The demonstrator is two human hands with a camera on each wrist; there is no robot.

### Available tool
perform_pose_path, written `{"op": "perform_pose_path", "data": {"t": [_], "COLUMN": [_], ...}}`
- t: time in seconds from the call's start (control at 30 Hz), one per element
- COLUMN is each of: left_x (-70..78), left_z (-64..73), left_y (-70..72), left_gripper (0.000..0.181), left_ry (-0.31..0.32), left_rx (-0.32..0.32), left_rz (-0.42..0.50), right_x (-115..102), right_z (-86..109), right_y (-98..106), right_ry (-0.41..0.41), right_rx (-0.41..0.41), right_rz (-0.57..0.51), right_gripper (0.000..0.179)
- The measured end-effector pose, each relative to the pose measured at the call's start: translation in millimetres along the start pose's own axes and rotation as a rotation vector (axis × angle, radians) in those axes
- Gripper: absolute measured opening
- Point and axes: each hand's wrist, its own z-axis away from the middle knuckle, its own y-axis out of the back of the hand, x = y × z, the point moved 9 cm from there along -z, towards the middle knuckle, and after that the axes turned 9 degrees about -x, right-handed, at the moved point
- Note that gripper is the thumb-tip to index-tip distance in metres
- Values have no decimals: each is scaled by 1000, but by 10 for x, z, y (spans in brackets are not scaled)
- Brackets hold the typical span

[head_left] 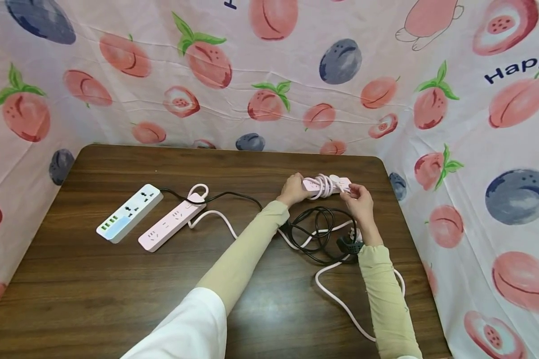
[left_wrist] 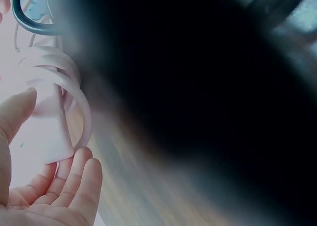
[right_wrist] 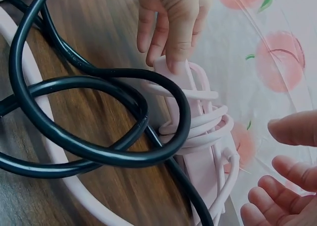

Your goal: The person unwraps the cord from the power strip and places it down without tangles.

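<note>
At the back right of the table is a pink power strip [head_left: 312, 185] with its own cord [head_left: 325, 186] wound several times around its middle. My left hand [head_left: 293, 190] grips its left end, the thumb [left_wrist: 19, 112] on one face and the fingers underneath. Beside the right end is my right hand [head_left: 360, 203]. In the right wrist view its fingers [right_wrist: 277, 196] are spread and loosely bent, apart from the strip and holding nothing. A loop of black cable [right_wrist: 99, 156] crosses in front of the wrapped strip in that view.
A white power strip [head_left: 129, 213] and a second pink strip [head_left: 173, 222] lie at the left. Tangled black cable [head_left: 319, 239] and a black plug [head_left: 350, 245] lie between my forearms. Pink cord [head_left: 341, 302] trails toward the front. A fruit-print cloth [head_left: 269, 65] hangs behind the table.
</note>
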Motion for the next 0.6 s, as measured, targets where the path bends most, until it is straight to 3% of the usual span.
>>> {"op": "perform_pose_path", "data": {"t": [0.17, 0.4, 0.6], "left_x": [9, 38, 12], "left_z": [-27, -2, 1], "left_y": [-37, -106, -41], "left_gripper": [49, 51, 49], "left_ry": [-19, -56, -42], "left_rx": [-20, -25, -7], "left_rz": [-31, -146, -72], "right_x": [62, 139, 123], "right_z": [-12, 4, 14], "right_y": [-32, -47, -15], "right_ry": [-5, -34, -29], "right_rx": [-22, -33, -24], "right_rz": [-6, 4, -2], "right_gripper": [40, 39, 37]}}
